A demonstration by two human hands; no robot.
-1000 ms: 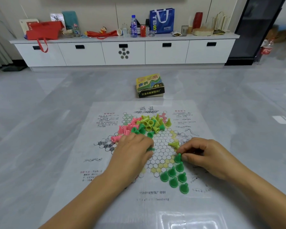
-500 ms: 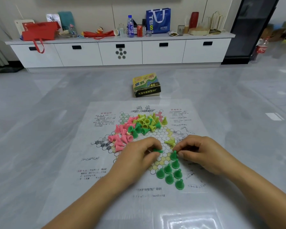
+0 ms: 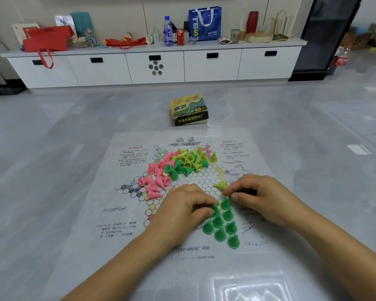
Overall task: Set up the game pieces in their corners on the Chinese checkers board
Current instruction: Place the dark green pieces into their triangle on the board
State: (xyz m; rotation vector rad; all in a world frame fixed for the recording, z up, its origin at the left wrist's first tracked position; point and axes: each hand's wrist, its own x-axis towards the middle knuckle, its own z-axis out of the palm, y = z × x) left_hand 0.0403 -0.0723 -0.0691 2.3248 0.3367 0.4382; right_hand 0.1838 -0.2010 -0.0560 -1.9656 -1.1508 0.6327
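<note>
board: paper Chinese checkers sheet (image 3: 139, 246) flat on the grey floor (image 3: 52, 137), star grid printed in the middle, text blocks at the sides
green pieces set: upright green cones (image 3: 223, 227) in a triangle on the near corner of the star, tip row toward the centre, bases touching or just beside each other
left hand: left hand (image 3: 182, 211) knuckles up on the board, fingers (image 3: 206, 210) pinched narrow on one green piece (image 3: 215, 208) at the left edge of the triangle's far row
right hand: right hand (image 3: 267, 198) resting right of the triangle, thumb and forefinger tips close together just above the top green cone (image 3: 225, 203); cannot tell if they grip anything
stray piece: one yellow cone (image 3: 221, 185) lying on its side just beyond the right fingertips
unsorted heap: pink cones (image 3: 155, 181) tipped over at centre-left, loose green cones (image 3: 178, 168) mixed in the middle, yellow cones (image 3: 191, 158) piled toward the far side
box: game box (image 3: 189, 109) on the floor just past the board's far edge
background: white cabinet (image 3: 156, 66) along the wall, top crowded with a blue bag (image 3: 205, 22), red bag (image 3: 46, 40), bottle (image 3: 167, 31), can (image 3: 180, 37)
</note>
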